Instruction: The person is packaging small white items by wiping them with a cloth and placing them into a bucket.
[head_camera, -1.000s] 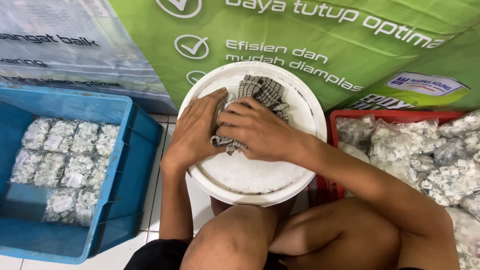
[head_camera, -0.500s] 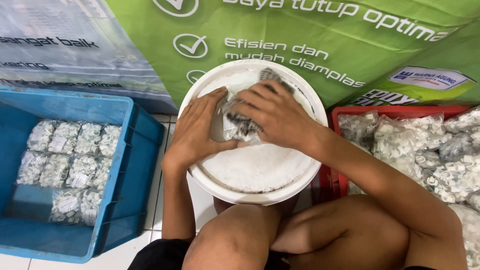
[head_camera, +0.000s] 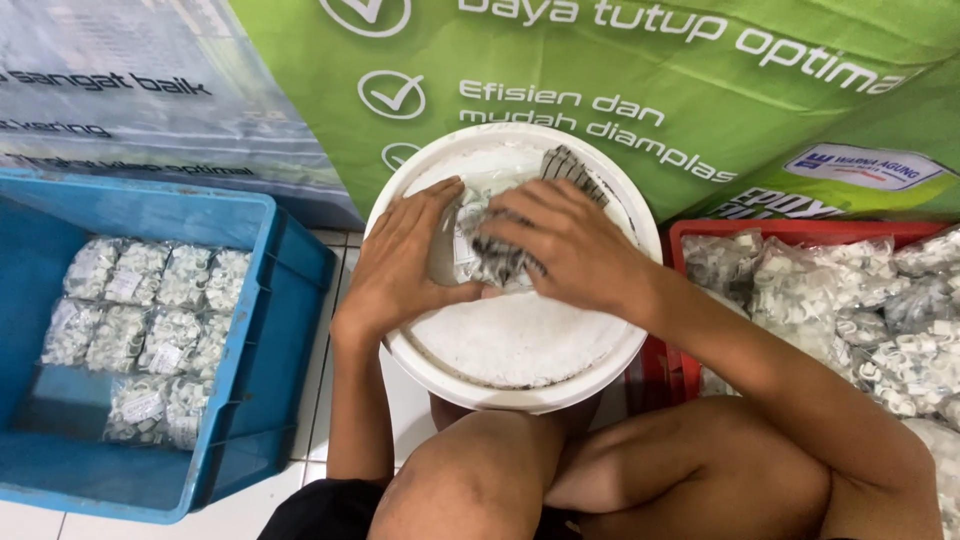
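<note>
Blue crate (head_camera: 290, 300): left of the white bucket (head_camera: 420, 365), holding bagged small white parts (head_camera: 150, 320).
Left hand (head_camera: 405, 265): on the bucket top, fingers spread, steadying.
Checked cloth (head_camera: 500, 245): bunched on the bucket top.
Right hand (head_camera: 560, 245): fingers together, pressing the cloth; best kept flat.
Red crate (head_camera: 800, 232): right of the bucket.

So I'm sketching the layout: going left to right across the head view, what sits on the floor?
Blue crate of small bagged white parts → white bucket under both hands → red crate of bagged white parts.
</note>
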